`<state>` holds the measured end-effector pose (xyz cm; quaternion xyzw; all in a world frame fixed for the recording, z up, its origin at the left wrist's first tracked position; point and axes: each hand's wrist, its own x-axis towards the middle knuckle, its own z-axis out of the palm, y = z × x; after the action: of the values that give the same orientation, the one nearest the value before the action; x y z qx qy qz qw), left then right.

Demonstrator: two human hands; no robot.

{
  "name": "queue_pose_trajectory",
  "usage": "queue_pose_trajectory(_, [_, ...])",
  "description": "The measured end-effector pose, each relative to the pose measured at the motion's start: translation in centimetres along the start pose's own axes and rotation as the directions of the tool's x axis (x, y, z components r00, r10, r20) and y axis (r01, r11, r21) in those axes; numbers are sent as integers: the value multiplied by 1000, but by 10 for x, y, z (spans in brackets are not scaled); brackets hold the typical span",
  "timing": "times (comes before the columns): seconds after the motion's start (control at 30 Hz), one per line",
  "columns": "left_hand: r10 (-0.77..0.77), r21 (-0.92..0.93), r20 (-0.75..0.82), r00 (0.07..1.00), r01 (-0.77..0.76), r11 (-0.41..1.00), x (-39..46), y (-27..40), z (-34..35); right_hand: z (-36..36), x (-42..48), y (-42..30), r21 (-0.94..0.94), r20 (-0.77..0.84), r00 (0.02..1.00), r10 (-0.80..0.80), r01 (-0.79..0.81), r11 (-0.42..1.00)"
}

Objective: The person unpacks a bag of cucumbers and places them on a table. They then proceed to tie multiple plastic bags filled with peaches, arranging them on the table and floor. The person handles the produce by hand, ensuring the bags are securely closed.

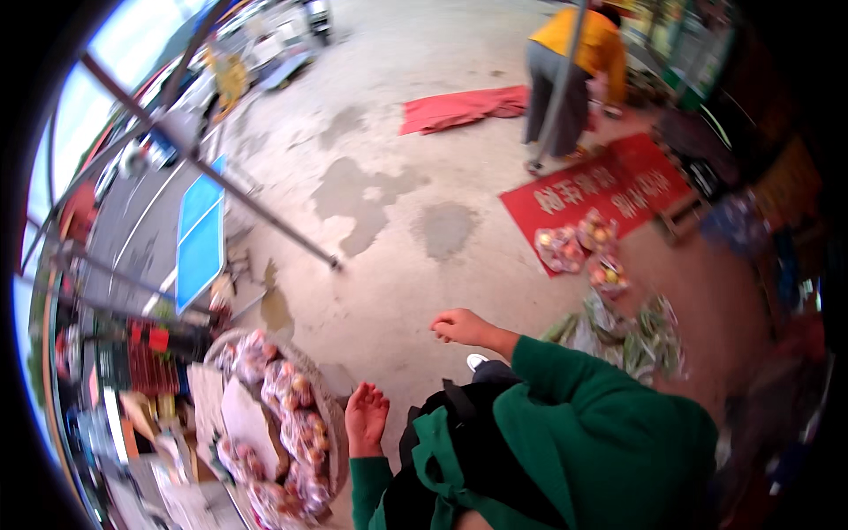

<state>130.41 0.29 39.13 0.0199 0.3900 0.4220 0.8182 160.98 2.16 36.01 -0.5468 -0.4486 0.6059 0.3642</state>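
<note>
Both of my hands are empty, over the concrete floor (391, 285). My left hand (366, 409) has loosely curled fingers that are apart, just right of a large round basket (338, 424) with plastic bags of fruit (305, 437) around pieces of cardboard (250, 424). Further forward and right, my right hand (456, 326) is loosely curled, and nothing shows in it. Beyond it on the right, clear bags of fruit (560, 248) lie at the corner of a red banner (596, 189) with writing. Green leafy vegetables in plastic (636, 334) lie on the floor beyond my right sleeve.
A person in a yellow top (576, 46) bends over near a metal pole (563, 86). A red cloth (464, 109) lies on the floor ahead. Another slanting pole (265, 218) meets the floor at left, near a blue board (201, 232). Crates (149, 371) stand behind the basket.
</note>
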Motion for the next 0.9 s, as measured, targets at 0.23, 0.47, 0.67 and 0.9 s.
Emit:
queue_pose_trajectory(0.23, [82, -79, -23, 996, -84, 993, -4, -7, 7, 12, 27, -18, -1, 151, 978, 145, -147, 989])
queue_pose_trajectory(0.47, [233, -207, -268, 935, -292, 934, -46, -21, -35, 63, 59, -33, -159, 372, 898, 233, -186, 970])
queue_pose_trajectory(0.67, [319, -347, -402, 858, -465, 814, -97, -44, -96, 146, 74, -45, -296, 551, 789, 272, -120, 948])
queue_pose_trajectory(0.9, [393, -429, -499, 773, -614, 663, -161, -36, -180, 280, 57, -43, -435, 676, 651, 345, -26, 900])
